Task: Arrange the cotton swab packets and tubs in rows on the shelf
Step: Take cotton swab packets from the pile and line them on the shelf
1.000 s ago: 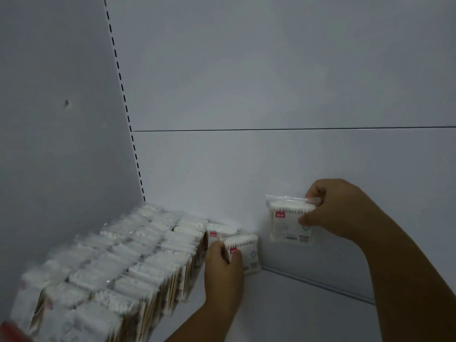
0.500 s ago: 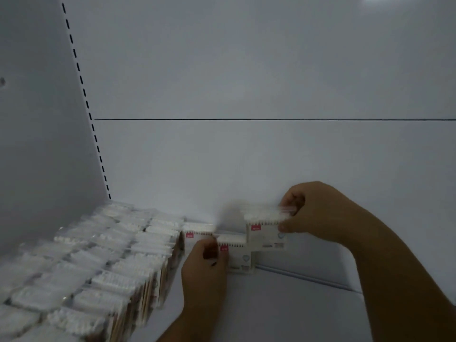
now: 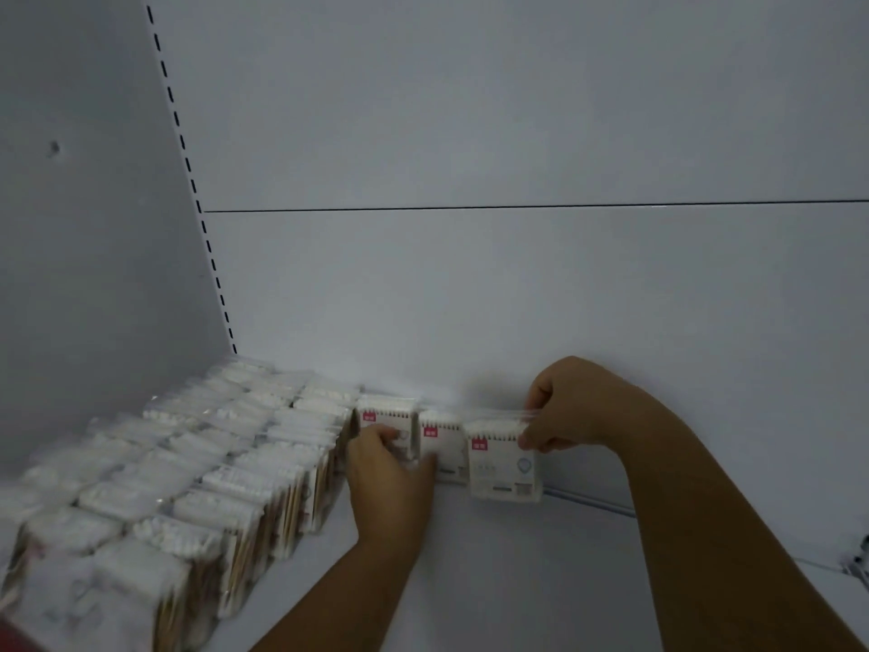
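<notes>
Far left is the grey side wall, with a small dark hole in it. A strip of slots runs down the corner where it meets the back panel. A thin dark seam crosses that panel from side to side.

On the shelf, pushed into the corner, stands a block of packets. They are upright in tight rows, with the white swab tips on top, and the nearest ones are blurred.

Just right of the block, three more stand side by side along the back panel, each with a red label. The left hand lies over the lower fronts of the first packet and the second packet. Its fingers are bent against them, but I cannot tell whether it actually grips either one.

The third packet stands just beside the second and slightly nearer to me. Its lower edge is down where the shelf meets the panel. The right hand pinches its clear top edge between thumb and curled fingers. That forearm reaches in from the lower right.
</notes>
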`<state>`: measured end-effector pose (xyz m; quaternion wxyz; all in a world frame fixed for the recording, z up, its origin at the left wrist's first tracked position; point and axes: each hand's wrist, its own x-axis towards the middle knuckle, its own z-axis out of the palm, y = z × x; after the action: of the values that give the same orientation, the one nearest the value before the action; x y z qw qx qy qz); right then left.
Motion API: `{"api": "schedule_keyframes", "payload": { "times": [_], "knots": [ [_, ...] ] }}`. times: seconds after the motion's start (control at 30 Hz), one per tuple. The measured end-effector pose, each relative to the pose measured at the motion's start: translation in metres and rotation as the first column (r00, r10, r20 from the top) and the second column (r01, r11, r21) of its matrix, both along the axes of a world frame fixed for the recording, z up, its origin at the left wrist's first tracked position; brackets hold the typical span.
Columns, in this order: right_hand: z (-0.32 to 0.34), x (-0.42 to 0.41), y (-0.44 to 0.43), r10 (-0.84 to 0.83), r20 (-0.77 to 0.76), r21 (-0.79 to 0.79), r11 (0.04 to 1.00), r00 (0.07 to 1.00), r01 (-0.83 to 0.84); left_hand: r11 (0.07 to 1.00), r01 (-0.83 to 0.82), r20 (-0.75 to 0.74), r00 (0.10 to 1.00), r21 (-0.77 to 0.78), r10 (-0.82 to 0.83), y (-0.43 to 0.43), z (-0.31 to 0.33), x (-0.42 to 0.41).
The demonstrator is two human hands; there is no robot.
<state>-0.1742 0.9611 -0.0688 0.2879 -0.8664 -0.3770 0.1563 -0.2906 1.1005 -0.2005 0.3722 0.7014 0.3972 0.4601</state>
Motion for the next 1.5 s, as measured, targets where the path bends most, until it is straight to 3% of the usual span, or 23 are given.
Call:
{"api": "schedule_keyframes", "payload": {
  "times": [0.2,0.57,0.67,0.87,1.1,1.33,1.43,1.5],
  "knots": [
    [-0.007,-0.005,0.008,0.019,-0.055,-0.002,1.000,0.998,-0.019,0.999,0.032,-0.091,0.995,-0.030,-0.035,-0.001,0.003,0.002],
    [-0.009,0.004,0.007,-0.071,0.020,0.027,0.997,0.997,0.070,0.999,0.022,-0.255,0.967,0.035,-0.013,-0.004,0.003,0.003],
    [-0.009,0.005,0.011,-0.104,0.071,0.013,0.995,0.992,0.104,0.999,0.027,-0.263,0.965,0.047,-0.014,-0.007,0.004,0.002],
    [-0.024,-0.008,0.018,-0.174,0.330,-0.003,0.983,0.928,0.185,0.997,0.018,-0.360,0.933,0.080,0.012,-0.004,0.007,0.001],
    [-0.050,-0.015,-0.006,-0.328,0.407,0.150,0.945,0.852,0.292,1.000,0.008,-0.212,0.977,0.007,-0.007,-0.007,0.010,0.001],
    [-0.075,-0.029,-0.040,-0.320,0.498,0.065,0.940,0.806,0.334,0.997,0.032,-0.197,0.979,-0.065,-0.044,0.000,0.007,0.003],
    [-0.073,-0.033,-0.094,-0.227,0.613,-0.093,0.930,0.757,0.355,0.996,0.082,-0.286,0.954,-0.032,-0.088,0.001,0.008,0.002],
    [-0.063,-0.034,-0.140,-0.149,0.652,-0.230,0.895,0.744,0.381,0.983,0.168,-0.294,0.946,0.074,-0.140,-0.002,0.008,-0.002]
  ]
}}
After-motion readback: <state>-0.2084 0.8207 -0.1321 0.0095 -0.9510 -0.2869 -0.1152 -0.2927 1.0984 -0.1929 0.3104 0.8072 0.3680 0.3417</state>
